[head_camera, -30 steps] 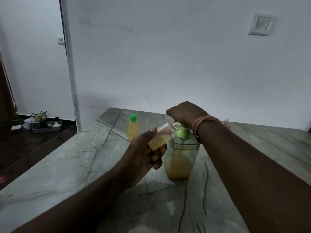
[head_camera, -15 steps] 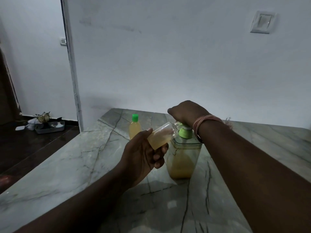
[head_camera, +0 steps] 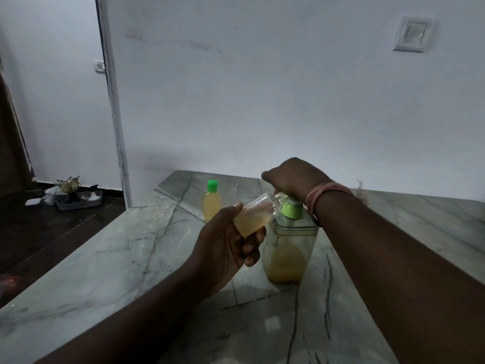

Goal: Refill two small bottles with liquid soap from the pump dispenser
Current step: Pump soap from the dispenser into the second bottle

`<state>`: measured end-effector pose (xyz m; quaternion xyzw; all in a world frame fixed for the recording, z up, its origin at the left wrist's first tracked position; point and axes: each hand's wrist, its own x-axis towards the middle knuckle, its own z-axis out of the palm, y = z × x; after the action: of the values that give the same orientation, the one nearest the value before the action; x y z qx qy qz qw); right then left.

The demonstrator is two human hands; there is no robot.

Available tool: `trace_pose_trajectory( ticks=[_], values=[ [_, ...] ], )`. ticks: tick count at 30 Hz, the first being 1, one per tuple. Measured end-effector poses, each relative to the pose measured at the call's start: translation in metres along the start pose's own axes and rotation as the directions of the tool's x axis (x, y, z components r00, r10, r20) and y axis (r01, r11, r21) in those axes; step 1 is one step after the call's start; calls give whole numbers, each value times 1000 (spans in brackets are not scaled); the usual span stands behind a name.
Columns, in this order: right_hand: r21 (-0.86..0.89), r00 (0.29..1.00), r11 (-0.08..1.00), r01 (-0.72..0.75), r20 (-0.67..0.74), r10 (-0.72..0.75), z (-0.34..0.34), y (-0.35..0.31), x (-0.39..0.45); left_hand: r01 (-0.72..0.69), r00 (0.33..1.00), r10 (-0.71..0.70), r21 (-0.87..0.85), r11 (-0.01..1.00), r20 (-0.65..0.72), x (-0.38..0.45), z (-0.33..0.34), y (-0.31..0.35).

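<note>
A clear pump dispenser [head_camera: 288,248] with a green collar stands on the marble table [head_camera: 105,258], about a third full of yellow soap. My right hand [head_camera: 294,177] is closed over its pump head from above. My left hand [head_camera: 225,245] grips a small uncapped bottle [head_camera: 253,218], tilted with its mouth against the pump spout and roughly half full of yellow soap. A second small bottle [head_camera: 212,203] with a green cap stands upright behind, filled with yellow liquid.
A white wall rises right behind the table, with a switch plate [head_camera: 412,34] at upper right. The table's left edge drops to a dark floor, where a tray of clutter [head_camera: 76,198] sits by a doorway.
The view has shifted slightly. Both hands hold the same places on the pump and the tilted bottle; no clear movement shows.
</note>
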<state>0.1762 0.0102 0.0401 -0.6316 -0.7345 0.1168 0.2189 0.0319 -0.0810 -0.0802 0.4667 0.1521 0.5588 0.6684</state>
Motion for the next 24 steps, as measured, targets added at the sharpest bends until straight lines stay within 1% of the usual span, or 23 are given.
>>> trace_pose_trajectory(
  ticks=[2,6,8,10,12,14,18,20,22,24],
  values=[
    [-29,1000,1000,4,-11,-4,-1,-3,0,1,1000,-1,14,1000,-11,-1,1,0],
    [-112,998,994,-14,67,21,-8,-9,1,-1,1000,1,20,1000,-3,-4,2,1],
    [-56,999,998,-30,42,32,-8,-7,3,6,1000,-6,23,1000,5,-3,2,2],
    [66,999,997,-46,2,46,-3,-3,4,2,1000,-2,21,1000,2,-1,2,1],
    [97,998,993,-59,0,60,0,0,2,-2,1000,2,0,1000,-6,-1,1,1],
    [69,998,996,-64,7,64,0,1,0,-7,1000,7,5,1000,-2,-2,2,1],
    [-72,999,997,-36,9,36,-5,-6,-2,-5,1000,6,35,999,-16,-2,5,2],
    [-111,999,994,-23,21,25,-8,-10,-1,-7,1000,7,28,1000,-24,-2,5,3],
    [-85,1000,996,-13,-8,12,-9,-9,0,-13,1000,14,34,999,-17,-2,2,2],
    [11,999,1000,-11,-50,12,-4,-5,1,-24,1000,25,57,998,-2,-2,1,2]
  ],
)
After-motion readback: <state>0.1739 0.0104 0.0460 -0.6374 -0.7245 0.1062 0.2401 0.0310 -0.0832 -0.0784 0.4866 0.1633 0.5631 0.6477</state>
